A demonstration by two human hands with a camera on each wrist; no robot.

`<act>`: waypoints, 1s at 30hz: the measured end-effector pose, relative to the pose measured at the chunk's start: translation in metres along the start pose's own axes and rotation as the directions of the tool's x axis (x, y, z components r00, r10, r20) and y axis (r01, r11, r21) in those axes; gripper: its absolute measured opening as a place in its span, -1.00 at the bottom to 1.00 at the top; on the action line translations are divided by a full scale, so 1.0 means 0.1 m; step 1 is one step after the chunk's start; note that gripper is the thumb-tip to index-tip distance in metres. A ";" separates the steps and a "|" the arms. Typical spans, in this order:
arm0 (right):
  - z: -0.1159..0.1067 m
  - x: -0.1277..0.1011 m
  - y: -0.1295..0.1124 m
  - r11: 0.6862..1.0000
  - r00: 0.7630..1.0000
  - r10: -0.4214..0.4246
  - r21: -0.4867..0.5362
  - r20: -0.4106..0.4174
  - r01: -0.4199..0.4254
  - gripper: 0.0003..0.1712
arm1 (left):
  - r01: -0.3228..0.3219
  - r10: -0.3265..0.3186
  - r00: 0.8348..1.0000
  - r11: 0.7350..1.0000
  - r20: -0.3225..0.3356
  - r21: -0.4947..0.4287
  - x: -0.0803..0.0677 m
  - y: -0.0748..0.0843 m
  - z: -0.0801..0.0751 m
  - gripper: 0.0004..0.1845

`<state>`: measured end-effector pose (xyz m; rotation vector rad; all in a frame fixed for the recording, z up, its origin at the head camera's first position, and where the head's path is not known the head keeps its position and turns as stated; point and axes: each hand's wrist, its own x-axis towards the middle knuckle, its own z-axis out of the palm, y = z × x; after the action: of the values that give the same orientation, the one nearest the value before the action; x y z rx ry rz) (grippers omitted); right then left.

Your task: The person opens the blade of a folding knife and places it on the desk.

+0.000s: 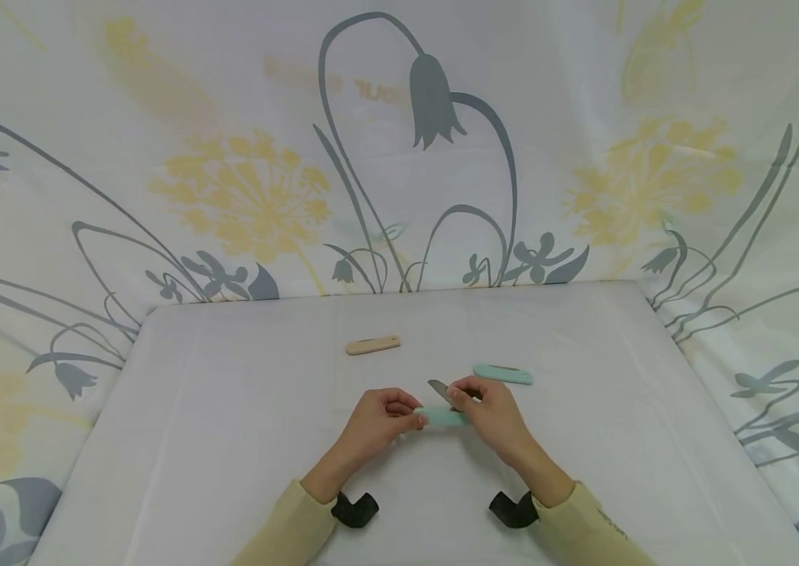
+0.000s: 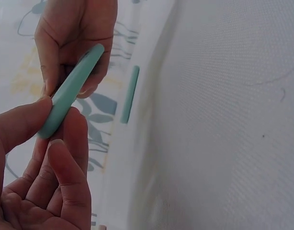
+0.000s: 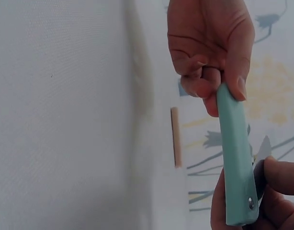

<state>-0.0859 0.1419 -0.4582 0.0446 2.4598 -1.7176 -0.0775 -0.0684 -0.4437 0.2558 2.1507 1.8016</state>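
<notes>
- Over a white table (image 1: 230, 409), against a flowered backdrop (image 1: 251, 189): mid-way through swinging the blade (image 1: 440, 390) out of a mint folding knife (image 1: 442, 417).
- Left hand (image 1: 377, 424) pinching the butt end, right hand (image 1: 487, 413) clamped round the pivot end; next probably needs steady blade control.
- Spare mint knife (image 1: 503, 374) and beige one (image 1: 372, 345) lying well apart, blocking nothing.
</notes>
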 end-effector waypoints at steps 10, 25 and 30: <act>-0.14 0.04 0.02 0.999 0.999 0.036 0.036 -0.041 -0.035 -0.75 | 0.043 -0.043 0.999 0.999 0.001 0.017 0.13 -0.34 -0.05 -0.82; -0.23 0.15 0.01 0.999 0.993 -0.042 0.010 0.107 0.041 -0.63 | 0.030 -0.031 0.999 0.999 0.025 0.039 0.10 -0.21 -0.13 -0.83; -0.23 0.17 -0.01 0.997 0.990 -0.068 0.037 0.121 0.064 -0.70 | 0.005 -0.006 1.000 0.999 0.030 0.037 0.16 -0.37 -0.13 -0.79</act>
<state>-0.1050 0.1622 -0.4512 -0.1354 2.3708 -1.7316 -0.0942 -0.0817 -0.4802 0.2836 2.1638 1.7447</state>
